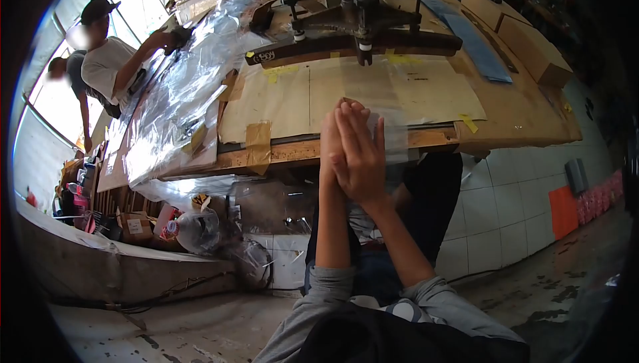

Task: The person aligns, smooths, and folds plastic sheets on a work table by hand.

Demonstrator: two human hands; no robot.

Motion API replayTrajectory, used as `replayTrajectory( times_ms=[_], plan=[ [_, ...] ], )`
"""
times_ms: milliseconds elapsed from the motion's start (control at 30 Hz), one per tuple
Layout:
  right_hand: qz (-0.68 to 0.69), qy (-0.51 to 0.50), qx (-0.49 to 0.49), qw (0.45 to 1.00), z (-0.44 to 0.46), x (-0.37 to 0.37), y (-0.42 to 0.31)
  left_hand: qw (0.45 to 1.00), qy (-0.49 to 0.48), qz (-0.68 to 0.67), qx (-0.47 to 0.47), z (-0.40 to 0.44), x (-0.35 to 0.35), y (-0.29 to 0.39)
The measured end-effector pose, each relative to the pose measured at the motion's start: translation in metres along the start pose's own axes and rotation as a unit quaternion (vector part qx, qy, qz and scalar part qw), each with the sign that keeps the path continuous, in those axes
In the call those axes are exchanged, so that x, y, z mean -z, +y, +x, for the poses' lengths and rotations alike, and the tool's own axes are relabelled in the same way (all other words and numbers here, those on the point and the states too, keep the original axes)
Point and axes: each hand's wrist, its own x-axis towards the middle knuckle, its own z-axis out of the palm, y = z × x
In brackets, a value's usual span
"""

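Note:
Both hands are pressed together over the front edge of the table. My left hand (pixel 329 138) is upright, with its fingers mostly hidden behind the other hand. My right hand (pixel 360 153) lies across it, fingers long and held together. A small brown bit shows at the fingertips, too small to make out. Beside and beneath the hands a clear plastic strip (pixel 395 138) hangs over the edge. Under them lies a pale board (pixel 279 100) with yellow tape on it. A dark metal clamp bar (pixel 426 40) stands just beyond.
Crumpled clear plastic sheeting (pixel 170 120) covers the table's left side. Brown tape (pixel 258 147) crosses the wooden front edge. A blue strip (pixel 466 37) and cardboard boxes (pixel 532 50) lie at the right. A person (pixel 106 63) works at the far left, another behind. A large clear bottle (pixel 198 230) is below.

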Motion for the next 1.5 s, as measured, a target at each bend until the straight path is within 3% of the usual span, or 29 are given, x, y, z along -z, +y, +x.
replayTrajectory(
  times_ms=[67,167,200,300,400,467,733,833,900,1033,1167,1300,1367,1500],
  plan=[
    [0.006,0.034,0.003,0.999,0.005,0.002,0.002,1.0,-0.01,-0.004,0.025,-0.002,0.006,0.026],
    [-0.011,-0.029,0.011,0.999,0.004,-0.001,0.003,0.998,-0.009,-0.045,0.034,-0.004,0.004,0.019],
    [-0.007,-0.009,0.01,1.0,0.004,-0.001,0.003,0.998,-0.004,-0.062,0.021,0.0,0.003,0.012],
    [0.011,0.025,0.009,1.0,-0.001,0.0,0.001,0.991,-0.019,-0.09,0.096,-0.001,0.002,0.004],
    [0.021,0.018,0.016,0.999,0.002,0.0,0.005,0.999,0.003,-0.048,0.016,-0.002,0.001,0.002],
    [0.014,-0.006,0.014,1.0,0.0,0.002,0.005,0.996,-0.005,-0.073,0.056,-0.001,0.001,-0.001],
    [0.061,0.116,0.0,0.991,0.004,0.035,0.018,0.991,-0.037,0.004,0.13,0.0,0.008,0.01],
    [0.107,0.135,-0.064,0.983,0.002,0.05,0.035,0.963,-0.024,-0.219,0.156,-0.014,0.007,0.008],
    [0.146,0.128,-0.124,0.973,0.002,0.06,0.046,0.948,-0.053,-0.271,0.157,-0.025,0.014,0.018],
    [-0.053,-0.035,-0.182,0.981,-0.001,0.063,0.074,0.938,-0.071,-0.313,0.134,-0.035,0.019,0.025],
    [-0.115,-0.048,-0.183,0.975,0.004,0.055,0.076,0.933,-0.004,-0.331,0.14,-0.037,0.018,0.021],
    [-0.278,-0.102,-0.152,0.943,0.015,0.044,0.078,0.917,0.036,-0.37,0.145,-0.046,0.036,0.023],
    [-0.314,-0.132,-0.166,0.925,0.021,0.04,0.079,0.918,0.007,-0.384,0.096,-0.057,0.047,0.023],
    [-0.28,-0.088,-0.119,0.948,0.021,0.032,0.098,0.922,-0.021,-0.382,0.067,-0.093,0.062,0.038]
  ],
)
